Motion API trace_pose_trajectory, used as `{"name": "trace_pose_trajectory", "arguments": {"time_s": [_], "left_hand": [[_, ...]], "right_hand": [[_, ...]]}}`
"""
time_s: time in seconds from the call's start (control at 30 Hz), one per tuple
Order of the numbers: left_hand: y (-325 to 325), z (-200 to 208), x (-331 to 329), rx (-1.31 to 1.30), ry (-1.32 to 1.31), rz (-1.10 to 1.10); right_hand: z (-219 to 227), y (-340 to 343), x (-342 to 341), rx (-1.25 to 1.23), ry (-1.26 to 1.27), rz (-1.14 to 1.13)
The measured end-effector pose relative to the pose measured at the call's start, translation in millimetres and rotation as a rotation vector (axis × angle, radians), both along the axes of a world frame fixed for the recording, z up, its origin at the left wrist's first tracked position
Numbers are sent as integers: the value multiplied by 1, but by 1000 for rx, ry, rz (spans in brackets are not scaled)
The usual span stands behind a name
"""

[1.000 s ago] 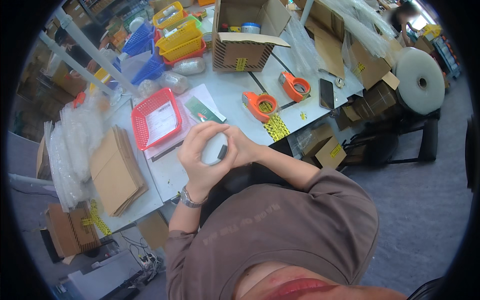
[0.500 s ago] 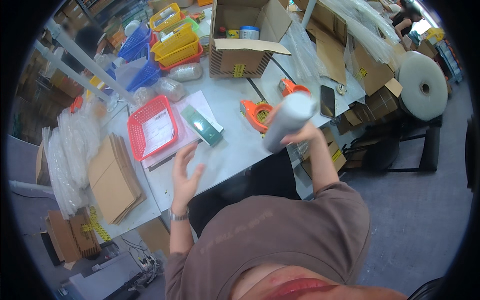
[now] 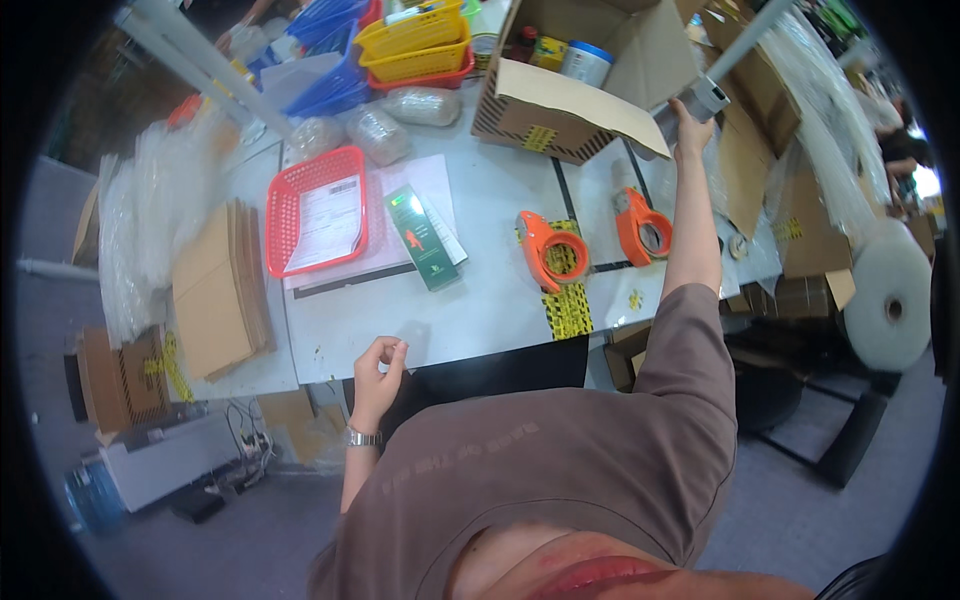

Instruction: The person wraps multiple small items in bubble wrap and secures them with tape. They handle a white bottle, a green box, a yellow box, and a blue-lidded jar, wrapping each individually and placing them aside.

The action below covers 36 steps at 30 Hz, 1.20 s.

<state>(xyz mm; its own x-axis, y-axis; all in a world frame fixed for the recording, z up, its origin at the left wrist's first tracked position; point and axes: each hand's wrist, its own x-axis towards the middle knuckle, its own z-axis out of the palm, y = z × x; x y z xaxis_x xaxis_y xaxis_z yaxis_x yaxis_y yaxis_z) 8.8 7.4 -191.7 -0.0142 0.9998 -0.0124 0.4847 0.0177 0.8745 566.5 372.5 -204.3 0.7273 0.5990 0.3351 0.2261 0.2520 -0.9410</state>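
Note:
My right hand is stretched out to the far right, wrapped round a grey cylindrical container beside the right flap of an open cardboard box. Part of the container is hidden by my fingers, and its exact kind is unclear. Inside the box stand a white tub with a blue lid, a yellow pack and a dark red-capped item. Near the table's front edge my left hand is loosely curled, thumb against fingers, with nothing visible in it. Beyond it lies a slim green box on papers.
Two orange tape dispensers sit right of centre. A red basket holds a printed sheet. Flattened cardboard and clear plastic wrap lie at left. Yellow and blue baskets stand behind, bubble-wrapped bundles before them.
My right hand has carried the grey container away from me to the box's right side. My left hand has drawn back and its fingers have curled in. The view has shifted.

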Motion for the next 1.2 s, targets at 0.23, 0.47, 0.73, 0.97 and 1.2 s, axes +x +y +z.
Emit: {"name": "trace_pose_trajectory", "arguments": {"time_s": [0.23, 0.47, 0.73, 0.97, 1.2], "left_hand": [[4, 2, 0, -59, 160, 38], [20, -9, 12, -65, 206, -97], [13, -9, 12, -22, 246, -169], [8, -4, 10, 98, 280, -211], [-4, -5, 5, 143, 232, -229]], "right_hand": [[-64, 84, 32, -157, -194, -181], [-64, 65, 39, -300, -379, -6], [-18, -66, 77, -1025, -748, -414], [-2, -67, 151, -705, -621, -156], [81, -91, 106, 458, 733, 582]]}}
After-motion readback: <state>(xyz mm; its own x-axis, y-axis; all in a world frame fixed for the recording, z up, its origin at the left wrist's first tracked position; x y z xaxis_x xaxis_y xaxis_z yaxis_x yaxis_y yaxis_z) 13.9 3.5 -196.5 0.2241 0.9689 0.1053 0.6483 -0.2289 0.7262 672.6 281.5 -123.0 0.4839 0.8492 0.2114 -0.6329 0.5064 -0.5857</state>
